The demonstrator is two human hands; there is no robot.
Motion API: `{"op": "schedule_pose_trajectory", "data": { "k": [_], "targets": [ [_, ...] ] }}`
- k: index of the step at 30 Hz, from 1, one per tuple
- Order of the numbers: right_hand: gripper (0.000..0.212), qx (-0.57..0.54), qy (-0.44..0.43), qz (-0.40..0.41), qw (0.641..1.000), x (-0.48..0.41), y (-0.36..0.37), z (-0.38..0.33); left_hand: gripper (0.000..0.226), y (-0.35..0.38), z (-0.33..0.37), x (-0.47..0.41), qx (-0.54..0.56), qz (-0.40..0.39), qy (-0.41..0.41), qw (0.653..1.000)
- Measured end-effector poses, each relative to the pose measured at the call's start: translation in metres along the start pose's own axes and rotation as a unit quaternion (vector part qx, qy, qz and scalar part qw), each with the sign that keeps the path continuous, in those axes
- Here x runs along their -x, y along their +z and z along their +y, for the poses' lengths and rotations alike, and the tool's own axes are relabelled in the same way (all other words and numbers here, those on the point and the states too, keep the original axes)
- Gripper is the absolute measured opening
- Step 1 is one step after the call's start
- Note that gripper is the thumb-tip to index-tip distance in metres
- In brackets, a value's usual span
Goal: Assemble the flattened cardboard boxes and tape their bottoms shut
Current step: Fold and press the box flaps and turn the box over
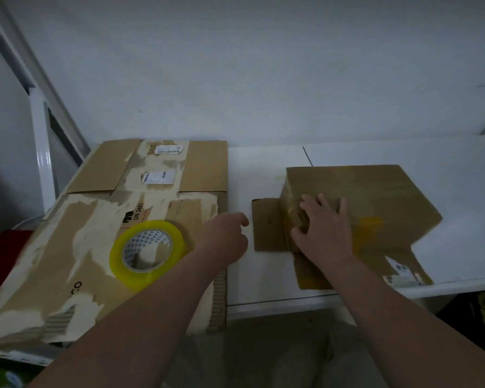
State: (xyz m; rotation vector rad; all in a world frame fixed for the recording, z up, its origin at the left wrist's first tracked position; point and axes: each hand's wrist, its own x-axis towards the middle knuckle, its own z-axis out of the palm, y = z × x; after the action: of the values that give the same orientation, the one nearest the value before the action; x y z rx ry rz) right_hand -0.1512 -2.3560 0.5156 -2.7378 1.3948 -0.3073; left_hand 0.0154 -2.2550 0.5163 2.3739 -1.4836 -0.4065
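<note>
On the white table (266, 278) a small brown cardboard box (381, 189) has been stood up into shape. It lies over to the right, and its outer flaps spread flat on the tabletop. One flap (266, 225) points left, and another (311, 274) points toward the person. Strips of yellowish tape (368, 229) show on the box's upper face, and a shipping label (402, 271) sits on the near right flap. The right hand (324, 228) lies flat on the near left end of the box, fingers spread wide and pressing on the cardboard, gripping nothing. The left hand (227, 236) hangs in the air just left of the box's left flap, between it and the stack of flattened boxes (76, 264). Its fingers are curled under the palm and hidden, so I cannot tell whether it pinches anything. The flattened boxes are scuffed, with torn paper patches and old labels. They cover the table's left part and stick out over its near edge. A roll of yellow packing tape (147, 252) lies flat on the topmost sheet, close to the left forearm. A white metal frame post (41, 163) stands at the far left against the pale wall (263, 65).
</note>
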Motion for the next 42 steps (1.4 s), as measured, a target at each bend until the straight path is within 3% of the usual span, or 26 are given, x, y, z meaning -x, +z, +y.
{"op": "schedule_pose_trajectory", "data": {
  "k": [7,15,17,21,26,30,37,42],
  "targets": [
    [0.038,-0.036,-0.092,0.049,0.994,0.026,-0.003,0.038,0.031,0.0,0.025,0.002,0.039,0.06,0.033,0.997],
    [0.035,-0.048,-0.105,0.104,0.988,0.05,-0.007,0.077,0.047,-0.004,0.056,0.002,0.037,0.137,0.072,0.987],
    [0.036,-0.047,-0.104,0.093,0.989,0.053,-0.01,0.083,0.058,-0.007,0.061,-0.002,0.023,0.121,0.09,0.988],
    [0.037,-0.036,-0.087,0.07,0.993,0.058,-0.018,0.086,0.08,-0.013,0.07,-0.015,0.004,0.001,0.098,0.995],
    [0.043,-0.031,-0.021,0.023,0.999,0.065,-0.029,0.078,0.066,-0.017,0.082,-0.031,-0.004,-0.109,0.148,0.983],
    [0.05,-0.094,0.045,-0.002,0.995,0.068,-0.029,0.072,0.071,-0.012,0.082,-0.032,0.031,-0.098,0.14,0.985],
    [0.061,-0.12,0.04,0.061,0.99,0.069,-0.038,0.087,0.074,0.0,0.072,-0.014,0.1,-0.106,0.166,0.975],
    [0.068,-0.137,0.066,0.054,0.987,0.077,-0.042,0.114,0.073,0.017,0.088,0.002,0.16,-0.097,0.199,0.962]
  ]
}}
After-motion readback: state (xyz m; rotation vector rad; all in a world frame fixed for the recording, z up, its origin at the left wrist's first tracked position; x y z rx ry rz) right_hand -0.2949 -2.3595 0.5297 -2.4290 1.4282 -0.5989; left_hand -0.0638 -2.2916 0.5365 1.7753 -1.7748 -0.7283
